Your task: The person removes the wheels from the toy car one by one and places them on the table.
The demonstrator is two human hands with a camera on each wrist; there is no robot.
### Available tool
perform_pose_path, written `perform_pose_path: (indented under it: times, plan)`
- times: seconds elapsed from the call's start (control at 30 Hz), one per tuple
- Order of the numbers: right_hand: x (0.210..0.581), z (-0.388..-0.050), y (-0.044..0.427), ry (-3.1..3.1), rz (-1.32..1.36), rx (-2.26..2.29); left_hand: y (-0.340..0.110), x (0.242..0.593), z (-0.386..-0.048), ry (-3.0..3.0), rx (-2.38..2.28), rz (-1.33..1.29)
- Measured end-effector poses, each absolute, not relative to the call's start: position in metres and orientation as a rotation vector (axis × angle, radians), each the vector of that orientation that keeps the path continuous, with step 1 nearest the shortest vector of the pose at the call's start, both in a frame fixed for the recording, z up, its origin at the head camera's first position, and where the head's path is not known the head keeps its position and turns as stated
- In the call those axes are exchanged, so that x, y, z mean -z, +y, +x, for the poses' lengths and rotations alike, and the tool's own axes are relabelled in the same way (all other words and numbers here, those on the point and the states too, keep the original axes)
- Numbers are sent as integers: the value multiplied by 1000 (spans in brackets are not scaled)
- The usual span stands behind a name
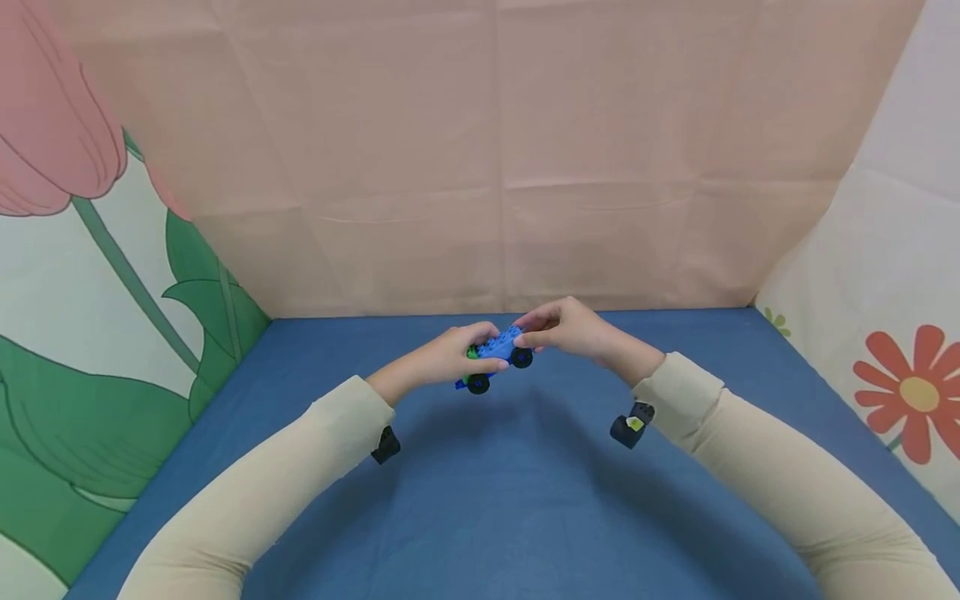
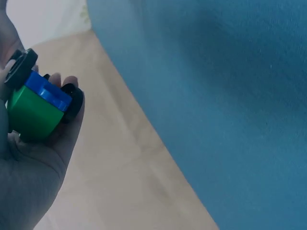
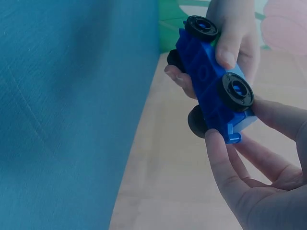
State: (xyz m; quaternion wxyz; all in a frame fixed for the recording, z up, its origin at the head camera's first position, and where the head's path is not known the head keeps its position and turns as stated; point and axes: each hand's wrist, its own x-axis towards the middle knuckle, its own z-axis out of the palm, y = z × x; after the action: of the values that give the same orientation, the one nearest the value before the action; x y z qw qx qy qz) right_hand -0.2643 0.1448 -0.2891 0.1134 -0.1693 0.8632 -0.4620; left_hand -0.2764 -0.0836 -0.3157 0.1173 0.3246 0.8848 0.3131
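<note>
In the head view, a person is holding a toy car (image 1: 495, 346) above the blue tabletop (image 1: 480, 517), near its far edge and about midway between the two far corners. The left hand (image 1: 448, 354) is gripping the green end, with the thumb and fingers closing around the sides. The right hand (image 1: 572, 327) is pinching the blue end between thumb and fingers. The car is tilting, its blue end sitting higher than its green end. Light sleeves (image 1: 787, 475) are covering both arms, and a small black camera is hanging under each wrist. A plain beige sheet (image 1: 480, 150) is rising behind the far edge; a pink tulip (image 1: 60, 117) is showing beyond the left edge, a red flower (image 1: 918, 393) beyond the right.

In the left wrist view, the left hand is cupping the green block (image 2: 36, 112), which is resting against the palm, with a blue base and black wheels beside it.

In the right wrist view, the car is showing its blue underside and four black wheels (image 3: 236, 91). The right hand's fingertips are touching the end with a small blue hook (image 3: 233, 139), while the left hand is holding the other end.
</note>
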Motion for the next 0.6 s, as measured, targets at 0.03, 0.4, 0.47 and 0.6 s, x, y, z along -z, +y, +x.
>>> perform_pose_path:
  times: [0.03, 0.4, 0.47, 0.6]
  plan:
    - [289, -264, 145, 2527, -491, 1368, -84, 317, -275, 2584, -935, 945]
    - [288, -257, 147, 2366, -432, 1626, -90, 330, -264, 2547, -1231, 786]
    - [290, -256, 147, 2350, -435, 1649, -90, 330, -263, 2529, -1279, 759]
    - [296, -254, 145, 2342, -432, 1632, -89, 330, -263, 2531, -1344, 733]
